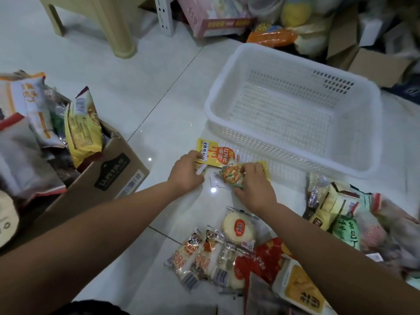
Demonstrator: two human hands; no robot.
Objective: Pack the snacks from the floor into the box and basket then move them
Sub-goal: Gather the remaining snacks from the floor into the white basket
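A white plastic basket (295,110) stands empty on the floor ahead. At the left a cardboard box (95,178) is stuffed with snack bags. My left hand (187,170) pinches the corner of a flat yellow sachet (216,154) lying just in front of the basket. My right hand (254,187) grips a small orange-and-green snack packet (231,177) on the floor beside it. More snacks lie near me: a round white cake packet (237,228), small panda-printed packets (200,255), a red bag (266,258) and a yellow tray pack (297,289).
A heap of snack bags (341,214) lies at the right, below the basket. A beige plastic stool (109,23) stands at the back left. Boxes and clutter (284,23) line the far wall. Bare white tile floor (136,92) lies between box and basket.
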